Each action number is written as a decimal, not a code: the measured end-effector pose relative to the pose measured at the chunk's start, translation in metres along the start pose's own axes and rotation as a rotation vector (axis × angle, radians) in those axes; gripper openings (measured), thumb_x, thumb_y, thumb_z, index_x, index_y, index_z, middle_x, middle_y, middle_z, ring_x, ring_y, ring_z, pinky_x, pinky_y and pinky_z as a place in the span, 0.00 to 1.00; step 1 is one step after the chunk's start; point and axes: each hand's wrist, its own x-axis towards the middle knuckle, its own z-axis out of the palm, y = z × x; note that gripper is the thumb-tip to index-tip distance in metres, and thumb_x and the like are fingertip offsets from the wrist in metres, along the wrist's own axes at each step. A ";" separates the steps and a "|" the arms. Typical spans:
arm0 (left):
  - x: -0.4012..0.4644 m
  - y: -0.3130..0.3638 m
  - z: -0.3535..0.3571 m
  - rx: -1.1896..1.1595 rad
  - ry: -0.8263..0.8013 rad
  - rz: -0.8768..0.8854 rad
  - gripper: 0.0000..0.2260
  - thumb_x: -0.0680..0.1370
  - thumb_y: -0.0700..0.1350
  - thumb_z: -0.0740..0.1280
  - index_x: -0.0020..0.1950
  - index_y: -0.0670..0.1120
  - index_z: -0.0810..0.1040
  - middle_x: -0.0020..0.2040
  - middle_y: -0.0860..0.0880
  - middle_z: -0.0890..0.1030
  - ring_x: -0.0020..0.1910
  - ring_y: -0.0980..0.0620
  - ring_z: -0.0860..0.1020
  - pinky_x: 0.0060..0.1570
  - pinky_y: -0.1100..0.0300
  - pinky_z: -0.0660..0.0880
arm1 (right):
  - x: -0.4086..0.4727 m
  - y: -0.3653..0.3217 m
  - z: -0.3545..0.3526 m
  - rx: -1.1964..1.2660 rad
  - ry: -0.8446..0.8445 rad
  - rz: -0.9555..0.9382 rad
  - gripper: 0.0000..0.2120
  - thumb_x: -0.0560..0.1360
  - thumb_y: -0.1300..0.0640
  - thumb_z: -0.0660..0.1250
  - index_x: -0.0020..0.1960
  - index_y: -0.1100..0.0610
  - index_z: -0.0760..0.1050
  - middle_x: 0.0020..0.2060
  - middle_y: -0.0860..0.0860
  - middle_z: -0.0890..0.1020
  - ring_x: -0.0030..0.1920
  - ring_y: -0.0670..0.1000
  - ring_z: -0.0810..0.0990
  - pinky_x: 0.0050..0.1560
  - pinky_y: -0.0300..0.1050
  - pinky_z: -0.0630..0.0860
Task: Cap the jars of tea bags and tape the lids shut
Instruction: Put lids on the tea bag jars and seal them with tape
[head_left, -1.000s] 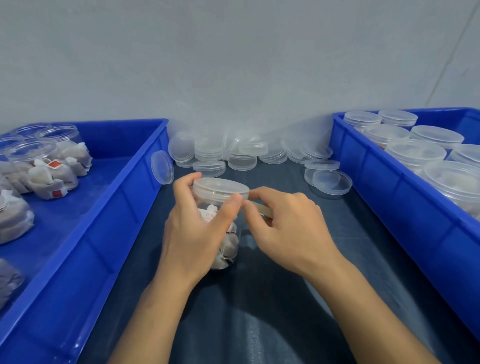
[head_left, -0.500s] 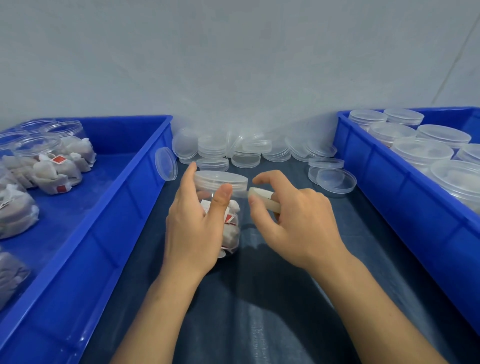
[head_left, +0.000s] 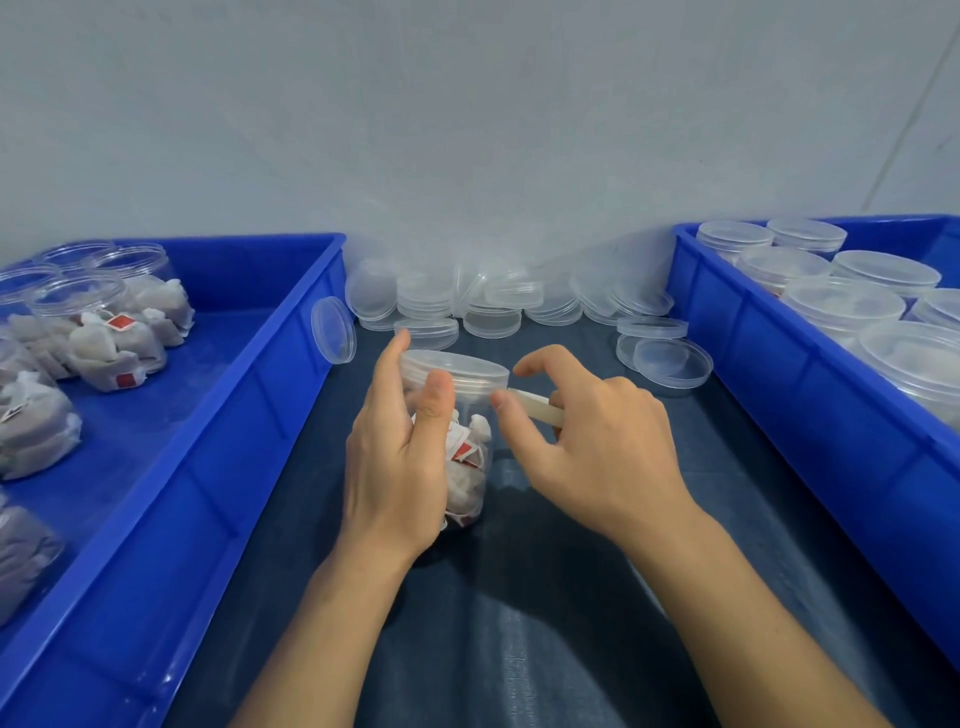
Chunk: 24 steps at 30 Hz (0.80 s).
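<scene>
- Left blue bin (head_left: 249, 415), at 9 o'clock: open jars (head_left: 98, 332) of tea bags inside, no lids on them; red tags show on some bags.
- One loose lid (head_left: 333, 336) leans on edge against that bin's right wall, about 11 o'clock from the jar in hand.
- Left hand (head_left: 400, 462), centre: fingers wrapped round a clear capped jar (head_left: 465, 441), thumb up against the lid's (head_left: 457, 366) rim, forefinger along the far left side. Jar stands on the dark tabletop (head_left: 519, 623), tilted slightly, tea bags with red tags inside.
- Strip of tape (head_left: 535, 405): pale, runs from the jar's right side, just under the lid rim, at 3 o'clock, into the right hand.
- Right hand (head_left: 602, 441), just right of the jar: thumb and a lower finger pinch the tape; forefinger raised and curled above it, touching nothing.
- Heap of spare clear lids (head_left: 493, 306) at 12 o'clock, against the wall; a few more (head_left: 665, 356) at 2 o'clock beside the right bin.
- Right blue bin (head_left: 810, 405), at 3 o'clock: capped jars (head_left: 841, 306) packed close together.
</scene>
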 end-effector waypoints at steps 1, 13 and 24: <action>0.000 0.001 0.000 -0.005 0.005 -0.002 0.32 0.79 0.71 0.56 0.81 0.59 0.66 0.59 0.70 0.81 0.63 0.65 0.78 0.65 0.56 0.74 | 0.000 0.000 0.000 -0.015 0.003 -0.003 0.23 0.76 0.30 0.51 0.58 0.42 0.74 0.25 0.46 0.76 0.34 0.54 0.79 0.37 0.49 0.72; 0.003 0.010 -0.001 0.108 0.015 -0.015 0.32 0.69 0.73 0.68 0.68 0.60 0.74 0.57 0.63 0.83 0.59 0.64 0.80 0.58 0.61 0.77 | -0.002 0.000 -0.001 -0.050 0.023 -0.027 0.23 0.78 0.32 0.52 0.50 0.45 0.79 0.24 0.47 0.74 0.32 0.57 0.78 0.36 0.49 0.74; 0.001 0.008 0.001 0.117 0.058 -0.059 0.33 0.73 0.75 0.60 0.72 0.59 0.72 0.61 0.60 0.82 0.62 0.57 0.80 0.64 0.50 0.76 | 0.000 -0.004 -0.005 -0.080 0.013 -0.117 0.15 0.79 0.44 0.54 0.52 0.48 0.76 0.22 0.46 0.66 0.27 0.58 0.72 0.29 0.48 0.69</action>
